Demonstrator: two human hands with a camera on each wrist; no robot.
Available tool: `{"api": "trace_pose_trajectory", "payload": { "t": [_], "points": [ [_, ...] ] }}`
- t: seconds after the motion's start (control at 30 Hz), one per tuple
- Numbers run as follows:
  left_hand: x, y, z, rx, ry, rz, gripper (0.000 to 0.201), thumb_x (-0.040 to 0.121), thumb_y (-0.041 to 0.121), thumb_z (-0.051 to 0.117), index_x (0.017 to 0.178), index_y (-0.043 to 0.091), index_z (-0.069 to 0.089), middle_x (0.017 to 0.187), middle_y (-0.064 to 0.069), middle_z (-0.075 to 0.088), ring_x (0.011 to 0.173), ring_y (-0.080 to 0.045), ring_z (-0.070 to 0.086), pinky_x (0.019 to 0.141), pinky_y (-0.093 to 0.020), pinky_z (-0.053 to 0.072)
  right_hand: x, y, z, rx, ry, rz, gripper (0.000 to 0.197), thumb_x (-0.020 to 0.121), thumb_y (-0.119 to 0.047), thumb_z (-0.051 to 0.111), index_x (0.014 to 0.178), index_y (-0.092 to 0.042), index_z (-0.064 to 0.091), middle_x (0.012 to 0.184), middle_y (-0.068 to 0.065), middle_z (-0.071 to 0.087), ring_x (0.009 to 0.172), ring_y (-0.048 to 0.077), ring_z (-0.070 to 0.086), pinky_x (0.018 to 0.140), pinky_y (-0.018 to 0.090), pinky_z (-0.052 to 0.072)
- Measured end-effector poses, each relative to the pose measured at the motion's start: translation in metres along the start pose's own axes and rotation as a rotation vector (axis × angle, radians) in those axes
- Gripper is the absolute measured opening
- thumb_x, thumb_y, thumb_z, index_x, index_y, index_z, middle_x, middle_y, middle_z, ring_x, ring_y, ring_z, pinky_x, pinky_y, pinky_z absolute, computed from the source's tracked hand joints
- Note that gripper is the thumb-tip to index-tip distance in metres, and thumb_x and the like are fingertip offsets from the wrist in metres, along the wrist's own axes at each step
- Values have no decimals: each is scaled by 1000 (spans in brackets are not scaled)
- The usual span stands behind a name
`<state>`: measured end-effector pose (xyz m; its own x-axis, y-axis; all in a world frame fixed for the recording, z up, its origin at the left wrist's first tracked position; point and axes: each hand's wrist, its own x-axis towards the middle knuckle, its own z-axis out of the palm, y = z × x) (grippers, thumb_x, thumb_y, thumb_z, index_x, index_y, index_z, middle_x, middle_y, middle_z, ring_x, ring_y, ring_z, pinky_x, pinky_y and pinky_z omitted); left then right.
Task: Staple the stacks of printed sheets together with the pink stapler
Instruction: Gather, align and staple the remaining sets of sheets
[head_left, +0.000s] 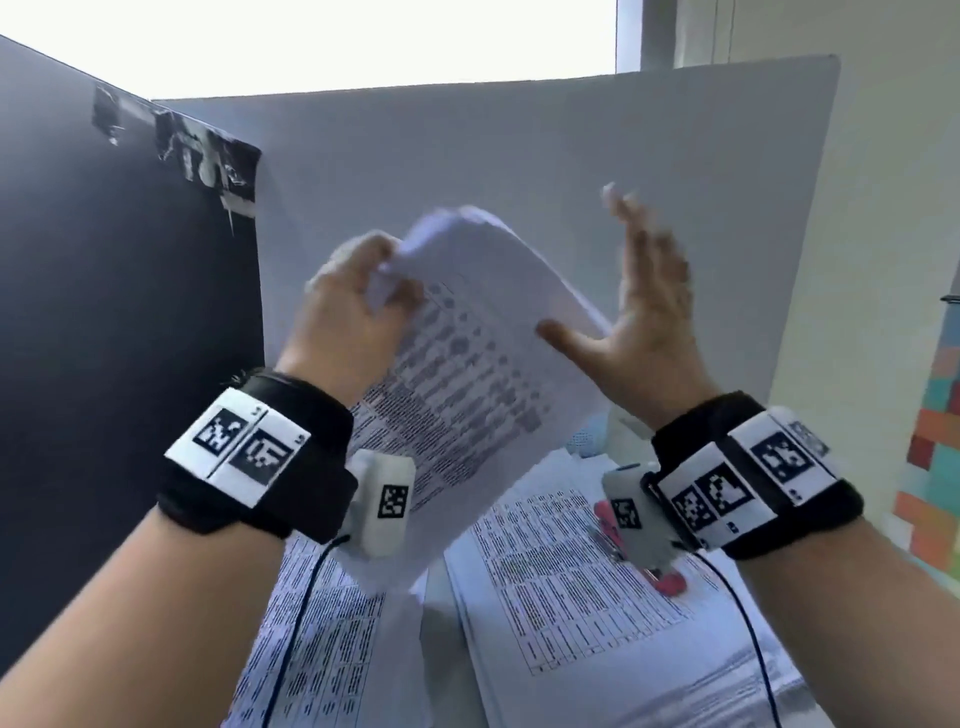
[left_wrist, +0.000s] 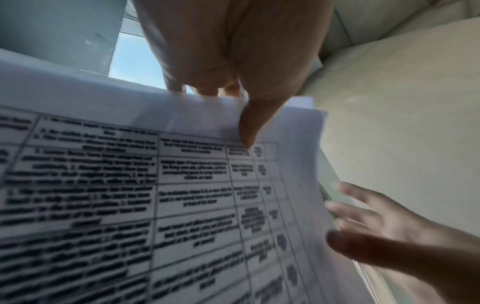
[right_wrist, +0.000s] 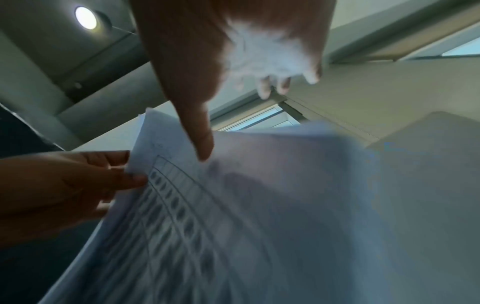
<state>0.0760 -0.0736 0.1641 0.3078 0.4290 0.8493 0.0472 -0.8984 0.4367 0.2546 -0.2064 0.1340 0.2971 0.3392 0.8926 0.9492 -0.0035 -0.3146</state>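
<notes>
Stack (head_left: 467, 364): raised, pinched at top corner by your left hand (head_left: 353, 306). Your right hand (head_left: 639, 306): fingers spread, at its edge. Stapler (head_left: 670, 579): on sheets (head_left: 597, 597) below.

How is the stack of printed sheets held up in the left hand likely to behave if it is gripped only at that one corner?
The stack of printed sheets will probably flop: it already curves and droops below the left hand, which pinches one corner. Its sheets may fan apart, since offset edges show there. The open right hand at the opposite edge likely helps steady it.

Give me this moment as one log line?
left hand: pinches raised sheets | right hand: open beside | pink stapler: on desk stacks
</notes>
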Motion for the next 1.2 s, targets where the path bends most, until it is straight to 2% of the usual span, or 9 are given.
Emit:
{"api": "trace_pose_trajectory", "payload": {
  "t": [0.1, 0.2, 0.27, 0.33, 0.47, 0.53, 0.67, 0.83, 1.2],
  "points": [
    [-18, 6, 16, 73, -135, 88, 6, 85, 9, 63, 90, 8, 60, 90, -7, 61, 79, -19, 53, 70, -33, 45, -4, -1, 14, 213, -255, 94, 50, 74, -43, 65, 120, -25, 55, 116, 0, 62, 106, 21, 57, 101, 48, 38],
    [-35, -2, 22, 200, -142, 98, 17, 88, 21, 56, 103, 15, 60, 99, 4, 61, 96, -14, 53, 98, -40, 37, -17, 5, 25, 441, -319, 282, 8, 82, -18, 67, 76, -13, 63, 70, 1, 61, 65, 17, 53, 65, 33, 45],
    [-43, -15, 16, 395, -83, 26, 27, 90, 28, 55, 117, 24, 55, 118, 4, 58, 117, -17, 48, 115, -50, 9, -25, 15, 23, 504, -282, 374, 6, 84, -14, 67, 79, -12, 64, 75, 6, 65, 68, 19, 56, 65, 34, 47],
    [-49, -35, 3, 501, 51, -110, 43, 87, 33, 59, 128, 26, 48, 136, 0, 46, 132, -20, 36, 114, -52, -5, -29, 23, 16, 579, -199, 443, 9, 84, -16, 69, 83, -8, 64, 81, 10, 67, 72, 19, 58, 68, 38, 50],
    [-60, -66, -23, 214, 345, -275, 97, 74, 45, 72, 149, 18, 17, 156, -10, 11, 144, -23, 13, 116, -48, 6, -37, 37, 4, 654, -115, 514, 10, 82, -22, 71, 86, -14, 66, 88, 8, 71, 80, 26, 66, 81, 49, 54],
    [-63, -75, -26, -78, 338, -429, 108, 73, 35, 78, 150, 23, 3, 156, -5, 18, 140, -19, 27, 116, -43, 21, -44, 42, 7, 673, -96, 549, 23, 78, -27, 76, 94, -16, 65, 93, 4, 71, 84, 22, 67, 84, 50, 54],
    [-78, -103, -19, -223, 196, -713, 100, 67, 44, 78, 144, 34, 16, 135, -2, 52, 120, -22, 52, 103, -47, 41, -67, 51, 26, 629, -183, 692, 75, 57, -48, 84, 119, -26, 47, 107, -2, 64, 98, 20, 64, 86, 43, 53],
    [-89, -116, -7, -111, 145, -688, 38, 89, 12, 59, 118, 23, 37, 105, -9, 63, 98, -28, 62, 84, -42, 50, -83, 52, 45, 588, -196, 692, 16, 86, -21, 66, 95, -31, 55, 99, 1, 68, 92, 22, 66, 84, 50, 53],
    [-92, -132, 0, -170, 211, -705, 25, 92, 14, 57, 109, 19, 40, 95, -2, 60, 93, -27, 59, 90, -47, 50, -81, 57, 60, 578, -97, 700, 14, 91, -39, 56, 95, -25, 54, 95, -2, 66, 91, 21, 63, 84, 42, 52]
  ]
}}
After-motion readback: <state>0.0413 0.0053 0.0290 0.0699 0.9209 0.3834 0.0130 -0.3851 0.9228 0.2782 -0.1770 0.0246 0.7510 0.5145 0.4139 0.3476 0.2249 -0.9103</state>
